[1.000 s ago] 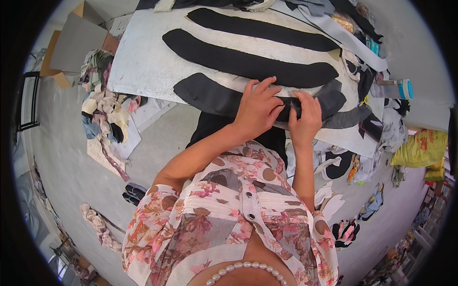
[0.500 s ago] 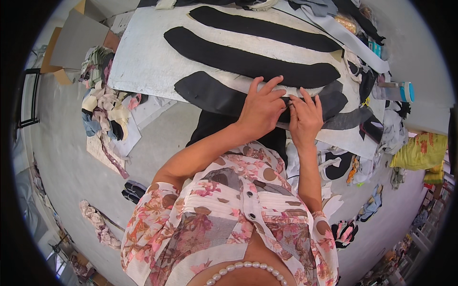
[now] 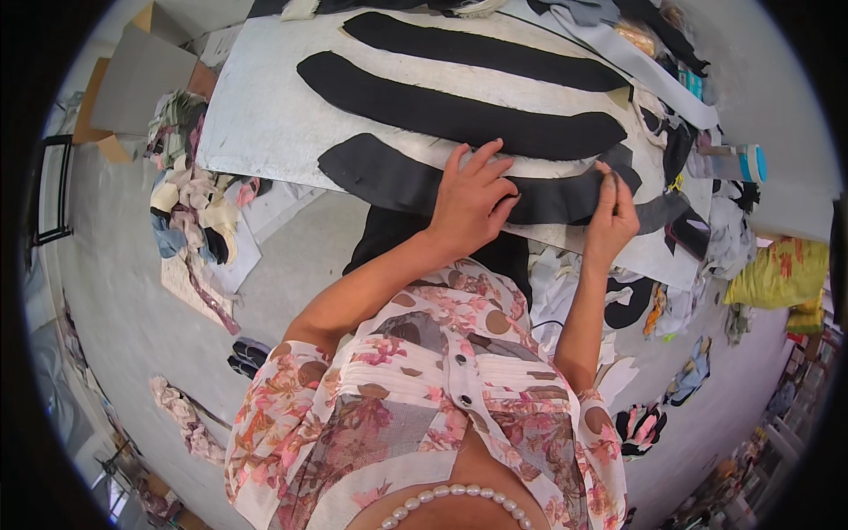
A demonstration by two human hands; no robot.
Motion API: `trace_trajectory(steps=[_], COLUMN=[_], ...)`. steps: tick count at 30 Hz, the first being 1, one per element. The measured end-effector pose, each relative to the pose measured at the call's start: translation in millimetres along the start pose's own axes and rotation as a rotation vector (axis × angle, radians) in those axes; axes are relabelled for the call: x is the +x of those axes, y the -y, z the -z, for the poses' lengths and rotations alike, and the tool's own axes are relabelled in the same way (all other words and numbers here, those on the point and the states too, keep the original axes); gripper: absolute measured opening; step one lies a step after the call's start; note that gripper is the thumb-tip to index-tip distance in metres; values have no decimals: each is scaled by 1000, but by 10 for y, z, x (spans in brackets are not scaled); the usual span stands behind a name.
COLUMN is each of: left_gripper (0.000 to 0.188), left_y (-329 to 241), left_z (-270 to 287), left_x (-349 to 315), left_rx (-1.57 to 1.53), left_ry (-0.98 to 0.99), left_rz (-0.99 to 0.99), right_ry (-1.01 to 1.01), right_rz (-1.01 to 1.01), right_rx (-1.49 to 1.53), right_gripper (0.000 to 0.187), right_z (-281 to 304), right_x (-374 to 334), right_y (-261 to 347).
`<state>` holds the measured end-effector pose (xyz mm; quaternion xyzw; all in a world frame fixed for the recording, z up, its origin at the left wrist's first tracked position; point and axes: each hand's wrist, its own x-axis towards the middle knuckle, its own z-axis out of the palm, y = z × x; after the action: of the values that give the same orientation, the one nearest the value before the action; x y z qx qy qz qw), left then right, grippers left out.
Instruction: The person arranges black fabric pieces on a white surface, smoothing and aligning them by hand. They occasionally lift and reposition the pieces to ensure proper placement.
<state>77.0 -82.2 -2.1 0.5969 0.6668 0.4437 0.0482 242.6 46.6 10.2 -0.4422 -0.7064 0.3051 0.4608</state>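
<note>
Nearest me on the table lies a dark, curved fabric strip (image 3: 380,177), which looks like a collar piece. My left hand (image 3: 474,199) rests on its middle with the fingers spread, pressing it down. Toward the strip's right end, my right hand (image 3: 612,216) has thumb and fingertips pinched together at the fabric; the exact grip is partly hidden. Just beyond my hands is a second black curved strip (image 3: 459,102), lying flat. A third black strip (image 3: 486,49), with a pale edge showing beneath, lies farther back. Another dark grey piece (image 3: 662,214) sticks out beside my right hand.
The pale table (image 3: 256,115) has fabric scraps along its right side. A cardboard box (image 3: 146,84) stands at far left, above a heap of cloth scraps (image 3: 199,199). At right are a clear container with a blue rim (image 3: 753,163) and a yellow sack (image 3: 777,274).
My right hand has moved right along the near strip, away from my left hand, and its fingers have drawn into a pinch. My left hand has shifted slightly left.
</note>
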Motion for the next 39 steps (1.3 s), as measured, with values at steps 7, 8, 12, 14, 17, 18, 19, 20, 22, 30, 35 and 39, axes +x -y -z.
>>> trace_trajectory(steps=[7,8,12,14,17,18,19,20,22,30,35,39], left_gripper=[11,11,11,11,11,13,14,17,23,27,36,42], left_y=[63,64,60,52,52,56,49,24,-87,-418,-142,-128], left_z=[-53,-57,-35,-22,-19,-22,-17,2,59,166,-327,-404], left_x=[-30,-26,-36,-36,-30,-19,-14,-2,74,192,173,216], left_rx=[-11,-9,20,30,29,23,26,29,20,-1351,-257,7], left_ry=[19,21,22,19,24,32,34,-3,-80,246,273,410], left_rz=[11,6,-2,-8,-25,-35,-37,-31,-24,579,-142,-249], right_ry=[-343,-388,-479,-518,-678,-632,-605,-579,-507,-10,-29,-227], right_rz=[-161,-215,-280,-264,-297,-203,-165,-128,-41,550,81,-194], right_rx=[277,371,632,687,616,654,639,622,608,-144,27,632], right_gripper=[25,26,24,23,28,25,25,25,27,18,20,24], right_z=[466,590,901,1085,1431,1563,1570,1579,1500,405,202,915], right_x=[514,609,870,1035,1321,1392,1453,1509,1538,579,708,1483], right_y=[-609,-760,-917,-1054,-1268,-1253,-1114,-957,-454,806,701,-279])
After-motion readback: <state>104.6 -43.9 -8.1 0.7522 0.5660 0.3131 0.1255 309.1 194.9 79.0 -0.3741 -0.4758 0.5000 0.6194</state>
